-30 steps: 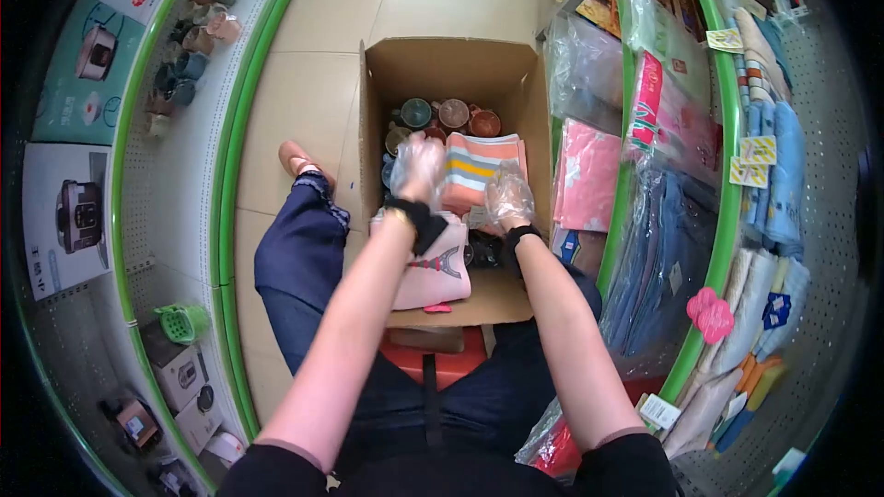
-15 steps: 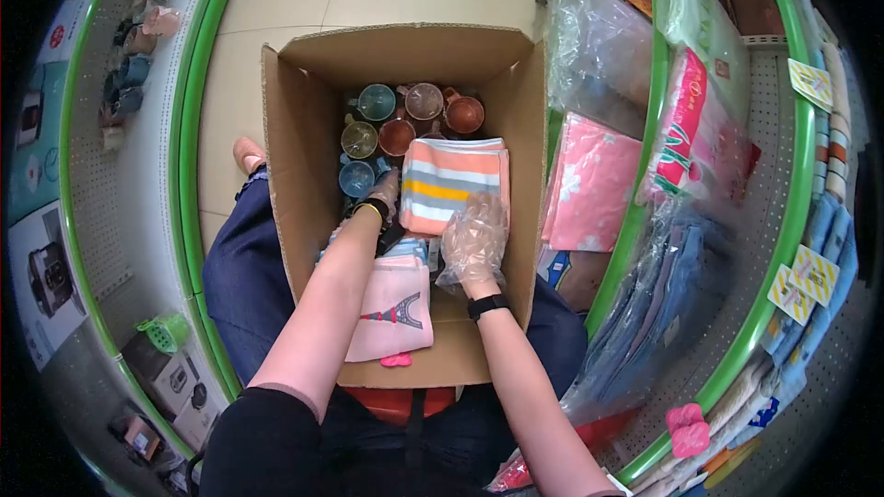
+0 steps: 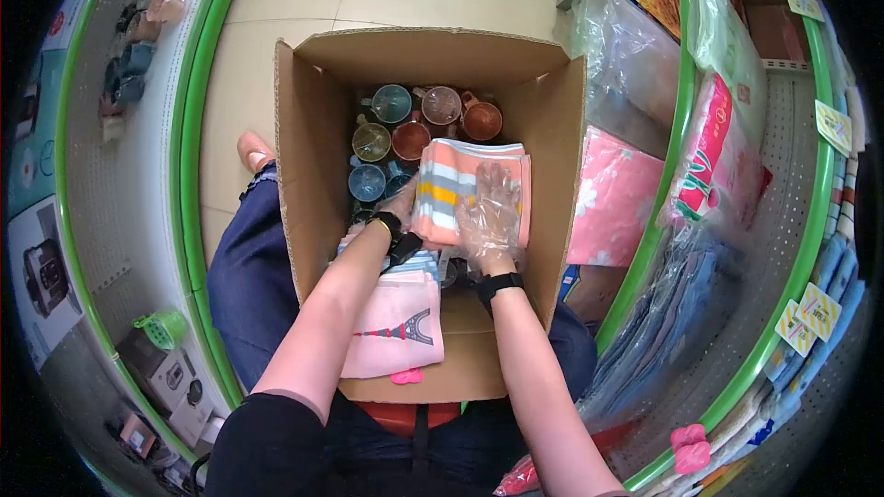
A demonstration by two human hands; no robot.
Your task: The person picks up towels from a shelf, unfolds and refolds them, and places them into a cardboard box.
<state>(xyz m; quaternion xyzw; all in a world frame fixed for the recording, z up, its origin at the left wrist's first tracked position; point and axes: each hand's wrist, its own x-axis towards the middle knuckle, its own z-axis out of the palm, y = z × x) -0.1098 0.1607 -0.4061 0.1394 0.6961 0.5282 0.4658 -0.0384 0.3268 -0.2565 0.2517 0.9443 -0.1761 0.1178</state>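
Observation:
A stack of folded striped towels [image 3: 449, 170] in orange, white, grey and yellow lies in the cardboard box [image 3: 433, 53]. My right hand [image 3: 493, 216], in a clear plastic glove, rests flat on the stack's right half with fingers stretched forward. At the stack's left edge is my left hand [image 3: 401, 202], also gloved, its fingers extended and partly hidden beside the towels. Several mugs stand beyond and left of it, among them a blue mug [image 3: 366, 182] and a reddish-brown mug [image 3: 411, 141]. Nearer me lies a pink towel [image 3: 391, 331] with a tower print.
The box stands between my legs. On the left is a green-edged shelf [image 3: 189, 129] with mugs and boxed goods. Bagged textiles [image 3: 635, 313] and a pink flowered cloth [image 3: 612, 198] fill the right-hand shelf. A green basket [image 3: 164, 329] sits low at left.
My right hand has slid forward over the striped towels, its fingers now farther up the stack. My left hand stays at their left edge. The whole view has shifted slightly.

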